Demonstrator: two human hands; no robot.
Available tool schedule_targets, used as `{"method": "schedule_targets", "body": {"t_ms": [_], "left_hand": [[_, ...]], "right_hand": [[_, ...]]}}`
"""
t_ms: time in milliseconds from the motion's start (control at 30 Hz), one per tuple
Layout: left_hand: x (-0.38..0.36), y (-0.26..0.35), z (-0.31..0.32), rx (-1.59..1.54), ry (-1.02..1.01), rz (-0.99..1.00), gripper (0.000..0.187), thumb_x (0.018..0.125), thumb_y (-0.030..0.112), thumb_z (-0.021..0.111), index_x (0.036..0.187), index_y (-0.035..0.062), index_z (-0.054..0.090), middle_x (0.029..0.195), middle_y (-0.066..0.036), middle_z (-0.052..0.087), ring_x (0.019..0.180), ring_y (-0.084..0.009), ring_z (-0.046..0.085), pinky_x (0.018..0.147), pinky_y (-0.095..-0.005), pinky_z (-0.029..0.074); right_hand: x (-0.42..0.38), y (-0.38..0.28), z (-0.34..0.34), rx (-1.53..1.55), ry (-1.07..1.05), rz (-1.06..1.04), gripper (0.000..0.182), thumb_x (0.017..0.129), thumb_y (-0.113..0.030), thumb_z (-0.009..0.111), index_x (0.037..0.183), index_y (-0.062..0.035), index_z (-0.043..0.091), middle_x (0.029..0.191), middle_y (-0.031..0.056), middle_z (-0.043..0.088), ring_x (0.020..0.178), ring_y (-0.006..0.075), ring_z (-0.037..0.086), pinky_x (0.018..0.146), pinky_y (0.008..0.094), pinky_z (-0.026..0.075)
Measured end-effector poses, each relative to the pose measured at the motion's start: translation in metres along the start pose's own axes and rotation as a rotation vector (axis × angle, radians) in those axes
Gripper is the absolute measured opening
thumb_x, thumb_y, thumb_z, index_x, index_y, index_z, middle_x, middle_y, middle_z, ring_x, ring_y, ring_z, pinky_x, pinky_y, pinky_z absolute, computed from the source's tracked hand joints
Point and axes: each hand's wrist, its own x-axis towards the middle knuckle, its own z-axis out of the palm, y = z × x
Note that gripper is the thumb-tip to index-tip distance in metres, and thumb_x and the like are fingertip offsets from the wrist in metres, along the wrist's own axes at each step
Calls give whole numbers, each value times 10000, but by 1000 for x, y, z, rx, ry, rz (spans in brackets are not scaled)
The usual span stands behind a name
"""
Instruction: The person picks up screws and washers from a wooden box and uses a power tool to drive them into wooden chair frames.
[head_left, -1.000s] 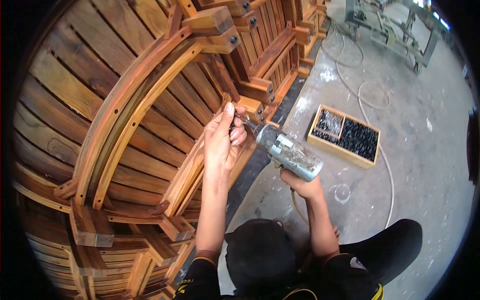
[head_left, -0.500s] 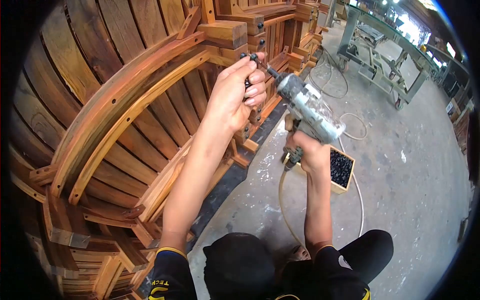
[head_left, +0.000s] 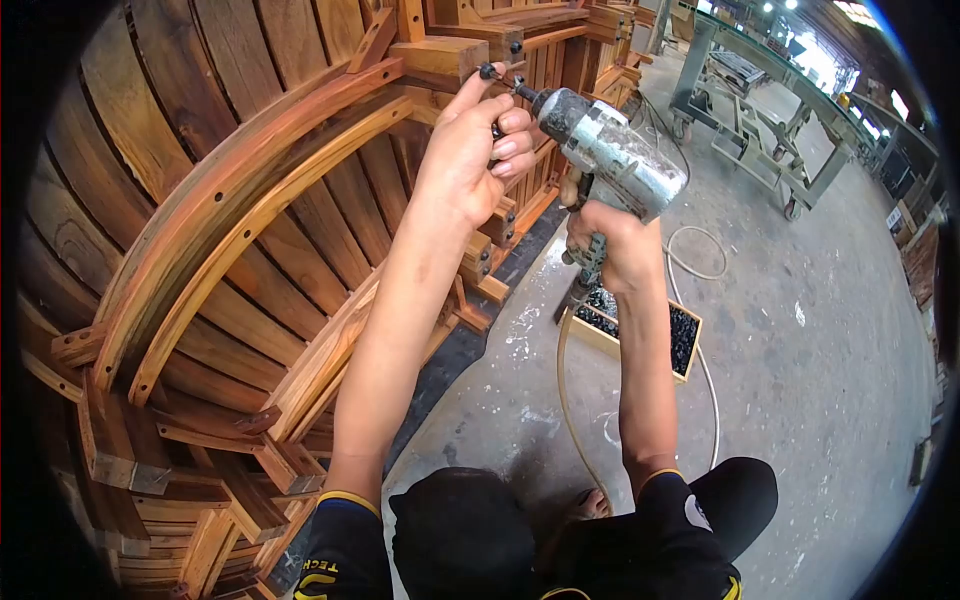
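My right hand (head_left: pixel 618 240) grips the handle of a scuffed silver air impact driver (head_left: pixel 620 160), its dark nose pointing up-left toward the wooden frame. At its tip, my left hand (head_left: pixel 478 150) is raised, with the index finger stretched up to a black-headed fastener (head_left: pixel 488 72) in front of a wooden block (head_left: pixel 450 55). The other left fingers curl around a small black piece (head_left: pixel 496 131), mostly hidden in the palm. The tip of the driver is right by the left fingertips. An air hose (head_left: pixel 565 400) hangs from the driver's handle.
Large slatted wooden furniture pieces (head_left: pixel 230 195) with curved rails are stacked on the left. A wooden box (head_left: pixel 685 340) of small black parts sits on the floor below my right arm. A wheeled metal table (head_left: pixel 760 120) stands at the back right, and a hose (head_left: pixel 700 250) loops over the floor.
The driver has shifted up and left, its nose nearer the left fingers. My left index finger has moved up toward the black-headed fastener. More of the parts box shows.
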Motion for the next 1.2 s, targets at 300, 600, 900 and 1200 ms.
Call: {"method": "schedule_targets", "body": {"t_ms": [300, 600, 900, 1200], "left_hand": [[1, 1, 1, 37, 28, 11, 236, 973, 52, 395, 1194, 104, 460, 651, 16, 369, 489, -59, 296, 416, -201, 231], [2, 1, 1, 72, 52, 24, 225, 976, 59, 397, 1187, 100, 464, 657, 16, 380, 489, -58, 298, 414, -203, 229], [2, 0, -1, 102, 44, 31, 255, 973, 52, 395, 1212, 108, 464, 656, 22, 368, 485, -56, 300, 410, -194, 227], [3, 0, -5, 106, 51, 25, 282, 972, 39, 385, 1235, 110, 460, 653, 23, 360, 483, -55, 300, 405, -192, 223]], "right_hand": [[3, -1, -1, -12, 2, 23, 398, 612, 99, 506, 1001, 32, 560, 773, 101, 587, 492, 143, 481, 435, 256, 382], [4, 0, -3, -4, -6, 31, 418, 607, 99, 514, 1016, 34, 562, 771, 101, 587, 481, 143, 482, 434, 264, 394], [5, 1, -8, 28, -17, 31, 379, 616, 122, 513, 976, 25, 581, 771, 77, 592, 526, 132, 500, 438, 254, 387], [6, -3, -7, 34, -18, 30, 375, 606, 114, 515, 969, 38, 571, 756, 95, 597, 498, 153, 497, 436, 267, 375]]}}
